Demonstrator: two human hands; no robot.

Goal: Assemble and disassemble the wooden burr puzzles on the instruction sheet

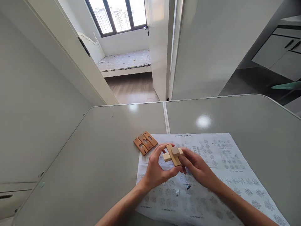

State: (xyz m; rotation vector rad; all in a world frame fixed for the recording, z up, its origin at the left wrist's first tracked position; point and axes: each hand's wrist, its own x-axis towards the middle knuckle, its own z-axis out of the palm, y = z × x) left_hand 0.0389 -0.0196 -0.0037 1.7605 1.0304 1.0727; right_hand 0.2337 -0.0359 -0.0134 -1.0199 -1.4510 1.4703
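Observation:
Both hands hold a small light-wood interlocking puzzle (173, 155) made of crossed blocks, raised over a printed sheet. My left hand (157, 164) grips it from the left, thumb at its near end and fingers at its far end. From the right, my right hand (196, 163) has its fingers closed at the puzzle's right side; some fingertips are hidden behind the blocks. Beneath both hands lies the large paper sheet (225, 163), covered with small line drawings of puzzle shapes. Three darker flat wooden pieces (145, 142) with cut-out slots and numbers lie side by side at its upper left corner.
The grey-green table (105, 163) has a pale seam (166, 117) running away from me. A wall (35, 94) borders its left side. Past the far edge, an open door (160, 47) shows a bed (127, 59) and a window. A cabinet (279, 47) stands at the far right.

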